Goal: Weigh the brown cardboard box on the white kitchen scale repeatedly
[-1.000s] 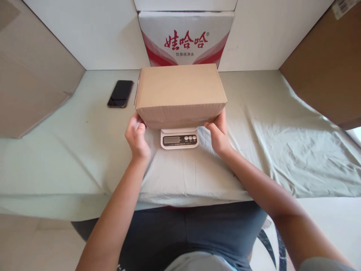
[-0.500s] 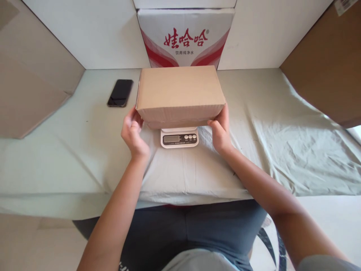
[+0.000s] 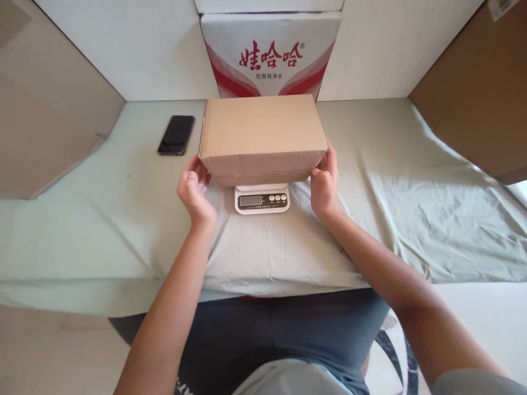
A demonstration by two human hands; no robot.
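Note:
A closed brown cardboard box point(image 3: 265, 129) sits over a small white kitchen scale point(image 3: 262, 210), hiding its weighing platform. Only the scale's front panel shows, with a grey display and round buttons; no digits can be made out. My left hand point(image 3: 195, 189) is cupped at the box's lower left corner, fingers curled against its side and partly hidden. At the lower right corner, my right hand point(image 3: 324, 184) has its fingers along the side and its thumb by the front edge. Both hands hold the box between them.
A dark smartphone point(image 3: 177, 135) lies left of the box on the pale green cloth point(image 3: 102, 230). Behind stands a white and red carton point(image 3: 272, 55) with Chinese lettering. Large cardboard boxes flank the surface at left point(image 3: 53, 115) and right point(image 3: 477, 93).
My right thumb has slid outward from the box's front face to its right corner. The box has shifted very slightly; my left hand is almost unchanged.

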